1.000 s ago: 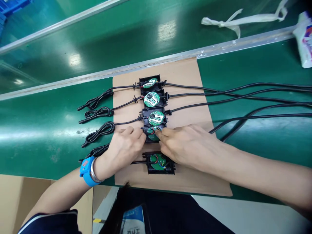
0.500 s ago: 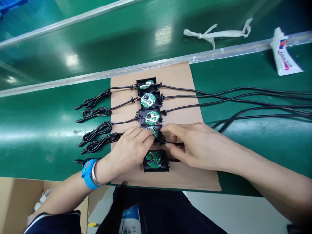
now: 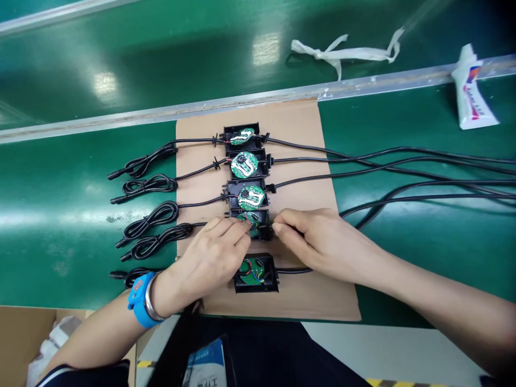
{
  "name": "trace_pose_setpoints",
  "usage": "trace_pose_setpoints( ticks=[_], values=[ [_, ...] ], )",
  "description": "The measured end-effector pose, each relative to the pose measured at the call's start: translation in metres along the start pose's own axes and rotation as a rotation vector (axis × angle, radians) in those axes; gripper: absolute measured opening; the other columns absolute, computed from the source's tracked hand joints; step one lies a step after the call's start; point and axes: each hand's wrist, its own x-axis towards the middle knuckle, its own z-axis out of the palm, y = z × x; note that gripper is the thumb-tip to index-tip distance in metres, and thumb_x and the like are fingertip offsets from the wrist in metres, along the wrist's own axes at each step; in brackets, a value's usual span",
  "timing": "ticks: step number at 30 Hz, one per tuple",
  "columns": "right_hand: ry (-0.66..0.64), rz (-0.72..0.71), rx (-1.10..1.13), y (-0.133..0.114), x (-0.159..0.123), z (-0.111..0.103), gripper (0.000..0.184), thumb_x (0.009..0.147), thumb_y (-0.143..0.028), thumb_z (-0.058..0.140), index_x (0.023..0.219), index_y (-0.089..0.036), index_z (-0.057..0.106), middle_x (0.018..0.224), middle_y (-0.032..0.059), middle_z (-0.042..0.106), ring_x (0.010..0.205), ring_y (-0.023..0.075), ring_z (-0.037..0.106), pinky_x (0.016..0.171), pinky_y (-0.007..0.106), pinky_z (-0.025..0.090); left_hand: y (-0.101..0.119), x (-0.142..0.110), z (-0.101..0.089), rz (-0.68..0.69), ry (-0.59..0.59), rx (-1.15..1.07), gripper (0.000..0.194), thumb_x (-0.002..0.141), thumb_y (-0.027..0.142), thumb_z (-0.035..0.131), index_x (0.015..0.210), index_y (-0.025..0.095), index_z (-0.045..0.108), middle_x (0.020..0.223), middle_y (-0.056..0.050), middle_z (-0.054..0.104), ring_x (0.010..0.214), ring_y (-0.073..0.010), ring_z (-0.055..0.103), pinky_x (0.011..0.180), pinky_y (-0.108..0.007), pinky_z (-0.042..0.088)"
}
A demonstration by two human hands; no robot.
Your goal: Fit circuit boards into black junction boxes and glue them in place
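Observation:
Several black plastic cases with round green circuit boards stand in a column on a cardboard sheet. My left hand, a blue strap on its wrist, has its fingers closed at the circuit board of the case second from me; the fingertips partly cover that board. At this case's right end, my right hand pinches the black cable, whose gripped stretch is mostly hidden by the fingers. Nearest me, another case holds a green board with red, blue and yellow wires.
Coiled black cables lie left of the cases, and long black cables run off to the right. Beyond a metal strip lies a knotted white tie. A white tube rests at the right.
My right fingers have drawn closer together at the case's right end, and the case second from me shows more plainly. My left hand stays at its board. The whole view has shifted slightly.

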Motion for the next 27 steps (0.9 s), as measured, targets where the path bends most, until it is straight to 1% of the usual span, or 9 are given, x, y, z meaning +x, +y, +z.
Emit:
trace_pose_setpoints(
  ticks=[4,6,10,14,17,20,23,25,27],
  values=[
    [-0.142,0.054,-0.035,0.002,0.008,-0.006,0.034,0.099,-0.026,0.032,0.067,-0.021,0.042,0.054,-0.0027,0.050,0.046,0.0108,0.043,0.051,0.026,0.030,0.000,0.000,0.001,-0.004,0.007,-0.001,0.025,0.096,0.006,0.043,0.102,0.009,0.067,0.114,-0.012,0.070,0.105,-0.0223,0.064,0.094,-0.035,0.053],
    [-0.200,0.054,-0.103,0.000,0.012,-0.009,0.034,0.099,-0.023,0.031,0.066,-0.021,0.041,0.055,-0.0022,0.050,0.046,0.0109,0.042,0.052,0.027,0.029,0.000,0.000,0.002,-0.021,0.005,-0.008,0.029,0.096,0.005,0.041,0.112,0.011,0.064,0.110,-0.010,0.069,0.102,-0.0218,0.063,0.090,-0.035,0.053],
    [-0.335,0.040,-0.262,-0.006,0.020,-0.014,0.033,0.097,-0.015,0.036,0.067,-0.019,0.049,0.059,0.0001,0.056,0.048,0.0113,0.044,0.054,0.027,0.029,0.001,0.005,0.001,-0.015,-0.028,0.016,0.045,0.092,0.003,0.040,0.134,0.012,0.054,0.105,-0.010,0.067,0.090,-0.0216,0.062,0.078,-0.036,0.052],
    [-0.472,-0.018,-0.418,-0.009,0.028,-0.014,0.025,0.088,-0.009,0.045,0.070,-0.017,0.061,0.071,0.0072,0.066,0.057,0.0173,0.054,0.056,0.031,0.029,0.005,0.015,-0.001,-0.027,-0.080,0.043,0.044,0.087,0.004,0.043,0.129,0.006,0.058,0.099,-0.011,0.066,0.081,-0.0220,0.059,0.069,-0.036,0.050],
    [-0.478,-0.003,-0.478,-0.012,0.028,-0.010,0.024,0.086,-0.012,0.047,0.075,-0.016,0.067,0.073,0.0105,0.068,0.061,0.0218,0.059,0.056,0.033,0.030,0.006,0.017,0.000,-0.040,-0.087,0.045,0.046,0.083,0.003,0.045,0.127,0.006,0.060,0.102,-0.011,0.066,0.082,-0.0223,0.059,0.069,-0.036,0.050],
    [-0.350,0.036,-0.489,-0.010,0.020,-0.004,0.029,0.092,-0.017,0.040,0.084,-0.015,0.068,0.075,0.0104,0.069,0.062,0.0223,0.061,0.057,0.033,0.032,0.004,0.010,0.002,-0.041,-0.071,0.045,0.052,0.080,0.001,0.047,0.130,0.009,0.059,0.115,-0.011,0.066,0.088,-0.0228,0.060,0.074,-0.037,0.053],
    [-0.106,0.064,-0.467,0.000,0.008,0.002,0.031,0.097,-0.027,0.036,0.093,-0.016,0.065,0.079,0.0087,0.069,0.065,0.0228,0.062,0.059,0.033,0.036,0.002,-0.001,0.001,-0.061,0.019,-0.018,0.046,0.083,0.000,0.050,0.127,0.009,0.060,0.122,-0.011,0.065,0.102,-0.0225,0.061,0.088,-0.036,0.054],
    [0.106,-0.018,-0.432,0.008,0.000,0.005,0.028,0.096,-0.029,0.041,0.094,-0.014,0.065,0.084,0.0092,0.067,0.074,0.0238,0.063,0.065,0.034,0.042,0.001,-0.008,-0.004,-0.101,0.112,-0.073,0.037,0.087,0.001,0.054,0.122,0.009,0.062,0.120,-0.011,0.066,0.108,-0.0215,0.059,0.097,-0.035,0.052],
    [0.296,-0.177,-0.390,0.010,-0.006,0.008,0.023,0.094,-0.024,0.047,0.091,-0.013,0.066,0.087,0.0097,0.066,0.082,0.0235,0.061,0.074,0.035,0.045,0.000,-0.013,-0.011,-0.167,0.181,-0.095,0.030,0.089,0.004,0.057,0.118,0.010,0.064,0.114,-0.010,0.068,0.107,-0.0206,0.060,0.098,-0.035,0.052]
  ],
)
